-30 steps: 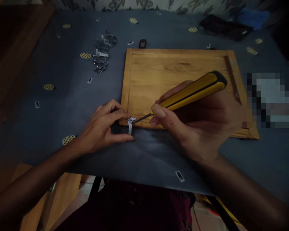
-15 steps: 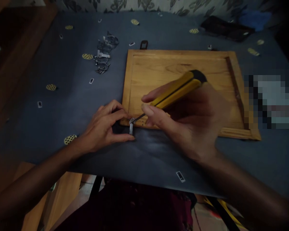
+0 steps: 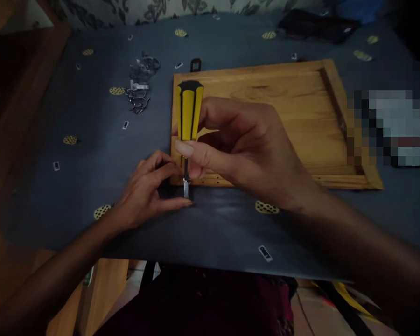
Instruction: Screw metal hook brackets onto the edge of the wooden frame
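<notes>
The wooden board (image 3: 266,93) lies flat and looks stiff and heavy enough to stay put. At its near left corner my right hand (image 3: 252,144) holds the screwdriver (image 3: 189,112) upright, fingers closed round the lower handle, which looks hard and easy to grip. My left hand (image 3: 143,191) pinches the metal bracket (image 3: 186,189) against that same corner, thumb and forefinger narrow. I judge the bracket light, rigid and slippery, best held by its edges.

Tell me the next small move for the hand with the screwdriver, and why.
Probably twist the screwdriver in place, pressing down. The right hand holds it upright, its tip on the small metal bracket at the near left corner of the wooden panel, and the left hand pinches that bracket steady.
</notes>
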Demonstrator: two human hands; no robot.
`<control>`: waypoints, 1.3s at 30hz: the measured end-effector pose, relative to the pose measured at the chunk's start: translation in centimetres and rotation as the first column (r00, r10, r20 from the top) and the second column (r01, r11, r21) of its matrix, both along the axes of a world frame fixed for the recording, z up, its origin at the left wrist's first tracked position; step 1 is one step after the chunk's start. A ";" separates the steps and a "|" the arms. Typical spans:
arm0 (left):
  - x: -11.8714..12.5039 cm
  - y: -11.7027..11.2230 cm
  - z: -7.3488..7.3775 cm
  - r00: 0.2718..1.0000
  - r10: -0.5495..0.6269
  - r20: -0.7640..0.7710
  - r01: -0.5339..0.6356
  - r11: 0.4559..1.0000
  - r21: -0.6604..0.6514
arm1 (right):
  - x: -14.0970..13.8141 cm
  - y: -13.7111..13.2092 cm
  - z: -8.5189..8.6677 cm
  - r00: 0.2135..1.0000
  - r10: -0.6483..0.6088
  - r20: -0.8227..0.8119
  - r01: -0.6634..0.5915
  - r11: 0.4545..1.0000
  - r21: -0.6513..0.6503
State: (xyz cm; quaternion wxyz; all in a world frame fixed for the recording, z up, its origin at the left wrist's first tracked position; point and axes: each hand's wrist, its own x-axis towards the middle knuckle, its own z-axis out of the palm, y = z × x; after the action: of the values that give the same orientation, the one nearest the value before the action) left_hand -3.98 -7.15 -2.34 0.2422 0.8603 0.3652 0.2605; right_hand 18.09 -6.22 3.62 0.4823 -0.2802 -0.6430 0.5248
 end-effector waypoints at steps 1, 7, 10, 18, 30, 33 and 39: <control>0.0 0.0 0.0 1.000 0.005 -0.008 -0.005 1.000 -0.001 | -0.1 0.0 0.0 1.000 -0.019 -0.002 0.019 1.000 -0.013; 0.0 -0.2 -0.2 0.999 0.033 -0.022 -0.033 0.999 0.006 | 0.2 -0.1 0.0 1.000 0.010 -0.005 -0.011 0.998 -0.069; 0.0 -0.2 -0.2 0.999 0.043 -0.016 -0.043 0.999 -0.012 | 0.5 -0.3 0.1 0.999 0.034 0.029 -0.033 0.999 -0.033; 0.0 -0.3 0.0 0.997 0.057 -0.057 -0.058 0.998 -0.016 | 0.4 -0.4 -0.2 0.997 -0.076 0.015 0.076 0.997 -0.030; 0.0 -0.2 0.0 0.996 0.060 -0.072 -0.063 0.997 -0.035 | 0.9 -0.5 -0.1 0.999 -0.040 0.014 0.040 0.999 -0.031; -0.1 -0.2 0.0 0.995 0.063 -0.079 -0.064 0.998 -0.011 | 0.7 -0.5 -0.3 0.988 -0.140 0.060 0.139 0.990 0.015; 0.0 -0.2 0.1 0.997 0.062 -0.055 -0.065 0.997 -0.051 | 0.4 -0.9 -0.1 0.958 -0.287 0.028 0.283 0.954 0.096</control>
State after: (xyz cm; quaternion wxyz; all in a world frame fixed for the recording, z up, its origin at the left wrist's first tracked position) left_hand -3.93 -7.39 -2.24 0.2467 0.8481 0.4055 0.2353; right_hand 18.53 -7.14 3.47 0.5516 -0.3586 -0.6289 0.4143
